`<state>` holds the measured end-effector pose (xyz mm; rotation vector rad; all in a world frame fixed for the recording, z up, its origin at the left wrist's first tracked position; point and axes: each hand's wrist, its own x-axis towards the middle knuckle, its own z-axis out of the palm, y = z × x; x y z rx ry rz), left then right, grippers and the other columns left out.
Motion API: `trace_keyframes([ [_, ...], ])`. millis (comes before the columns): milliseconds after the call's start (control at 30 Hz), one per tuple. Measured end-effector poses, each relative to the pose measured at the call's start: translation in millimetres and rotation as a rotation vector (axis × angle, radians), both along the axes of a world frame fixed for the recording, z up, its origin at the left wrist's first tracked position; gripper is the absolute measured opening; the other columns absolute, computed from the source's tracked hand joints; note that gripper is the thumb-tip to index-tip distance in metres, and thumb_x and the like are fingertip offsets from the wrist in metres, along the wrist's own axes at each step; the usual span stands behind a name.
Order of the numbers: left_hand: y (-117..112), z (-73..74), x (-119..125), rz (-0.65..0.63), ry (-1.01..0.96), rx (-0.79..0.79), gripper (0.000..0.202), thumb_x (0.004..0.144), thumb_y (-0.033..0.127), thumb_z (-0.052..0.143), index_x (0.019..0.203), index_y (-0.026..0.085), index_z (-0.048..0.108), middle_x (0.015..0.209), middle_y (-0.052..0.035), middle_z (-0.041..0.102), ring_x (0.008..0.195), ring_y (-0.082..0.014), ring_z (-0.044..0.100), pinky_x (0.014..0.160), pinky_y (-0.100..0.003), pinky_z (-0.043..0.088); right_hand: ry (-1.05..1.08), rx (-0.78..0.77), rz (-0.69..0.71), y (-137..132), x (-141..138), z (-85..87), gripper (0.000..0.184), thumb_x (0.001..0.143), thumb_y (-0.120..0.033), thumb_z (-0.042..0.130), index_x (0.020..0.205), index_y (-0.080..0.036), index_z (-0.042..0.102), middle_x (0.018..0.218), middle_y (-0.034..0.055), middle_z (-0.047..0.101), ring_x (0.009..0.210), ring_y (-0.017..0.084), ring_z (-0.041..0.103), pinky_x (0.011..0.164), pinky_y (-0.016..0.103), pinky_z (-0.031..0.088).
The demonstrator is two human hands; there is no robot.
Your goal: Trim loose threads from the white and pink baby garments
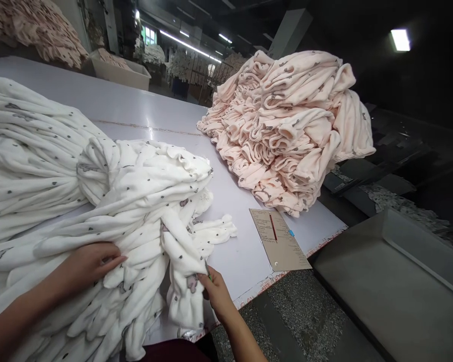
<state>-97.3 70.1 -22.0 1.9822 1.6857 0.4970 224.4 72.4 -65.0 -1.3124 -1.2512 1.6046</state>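
Note:
White fleecy cloth [147,186] with small grey prints lies in a thick, bunched heap on the left of the table, gathered tightly at one spot. My left hand [94,261] is closed on folds of this cloth, thumb and bent fingers pressed into it. At the heap's right edge, my right hand [217,294] pinches a hanging flap of cloth [186,286] with a larger grey-purple print. A small tool with a green part [210,276] and a dark tip shows between the right fingers; most of it is hidden.
A tall pile of pink printed cloth [287,125] stands across the white table [173,120]. A brown card [262,236] with a dark red pencil [273,227] lies near the table's edge. A large grey bin [392,286] is at the right, and a pale tub [121,73] stands behind.

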Motion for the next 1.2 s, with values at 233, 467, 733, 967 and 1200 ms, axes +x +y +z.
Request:
trace_keyframes([
  [233, -46, 11.3, 68, -0.128, -0.059, 0.18, 0.051, 0.078, 0.051, 0.06, 0.123, 0.03, 0.05, 0.125, -0.0065, 0.057, 0.114, -0.0284, 0.052, 0.097, -0.036, 0.041, 0.265, -0.247, -0.093, -19, -11, 39.6, 0.045, 0.073, -0.057, 0.064, 0.093, -0.016, 0.062, 0.072, 0.0035, 0.065, 0.059, 0.016, 0.059, 0.058, 0.026, 0.045],
  [467, -57, 10.2, 124, -0.102, -0.494, 0.02, 0.039, 0.078, 0.013, 0.043, 0.115, 0.026, 0.045, 0.111, -0.0019, 0.062, 0.102, -0.0173, 0.06, 0.086, -0.024, 0.048, 0.168, -0.16, -0.112, -22, -26, 48.7, 0.043, 0.074, -0.057, 0.064, 0.086, -0.015, 0.065, 0.073, 0.0062, 0.065, 0.067, 0.022, 0.062, 0.062, 0.032, 0.049],
  [733, -46, 39.6, 120, 0.069, -0.618, -0.187, 0.03, 0.068, 0.016, 0.04, 0.092, 0.022, 0.056, 0.085, 0.0019, 0.062, 0.08, -0.0191, 0.057, 0.068, -0.025, 0.042, -0.098, 0.344, -0.145, -44, -11, 66.6, 0.04, 0.073, -0.043, 0.07, 0.103, -0.024, 0.05, 0.099, 0.0013, 0.048, 0.085, 0.016, 0.05, 0.076, 0.023, 0.042],
  [967, -44, 38.8, 128, 0.112, -0.774, -0.255, 0.017, 0.082, 0.027, 0.044, 0.099, 0.023, 0.049, 0.083, 0.0006, 0.055, 0.082, -0.0171, 0.054, 0.07, -0.025, 0.044, -0.199, 0.387, 0.075, -46, -27, 72.9, 0.014, 0.087, -0.031, 0.05, 0.093, -0.02, 0.055, 0.08, 0.002, 0.053, 0.073, 0.016, 0.05, 0.064, 0.025, 0.04],
  [1200, -57, 18.1, 136, 0.062, -0.535, 0.113, 0.052, 0.075, 0.025, 0.064, 0.12, 0.03, 0.038, 0.12, -0.0064, 0.049, 0.108, -0.0234, 0.05, 0.097, -0.037, 0.041, 0.294, -0.235, -0.397, -33, -28, 80.7, 0.039, 0.066, -0.053, 0.068, 0.081, -0.02, 0.056, 0.058, -0.0054, 0.044, 0.043, 0.007, 0.031, 0.038, 0.017, 0.025],
])
